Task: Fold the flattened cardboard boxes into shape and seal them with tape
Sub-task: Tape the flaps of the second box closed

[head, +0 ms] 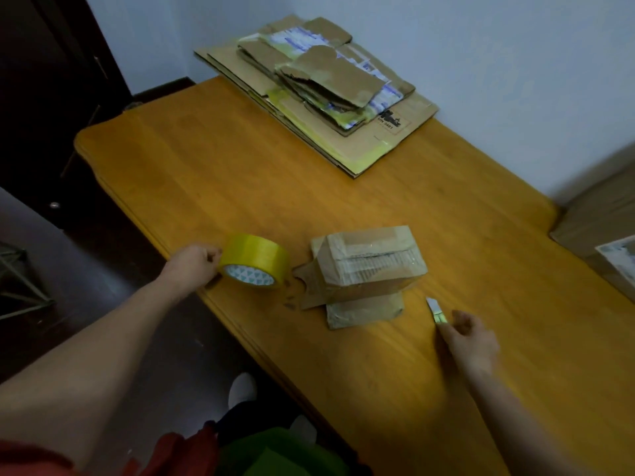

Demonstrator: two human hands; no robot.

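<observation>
A small folded cardboard box (369, 266) stands on the wooden table (240, 187), its top sealed with clear tape and loose flaps lying out at its left and front. Left of it lies a yellow tape roll (256, 261); my left hand (194, 264) grips the roll's left side. My right hand (470, 338) is near the table's front right and holds a small utility knife (435, 312), blade pointing away toward the box. A stack of flattened cardboard boxes (319, 87) lies at the far end of the table.
Larger cardboard boxes (601, 214) stand off the table's right edge. A dark door and floor lie to the left. A metal frame (20, 283) sits on the floor at far left. My shoe (242, 389) shows below the table edge.
</observation>
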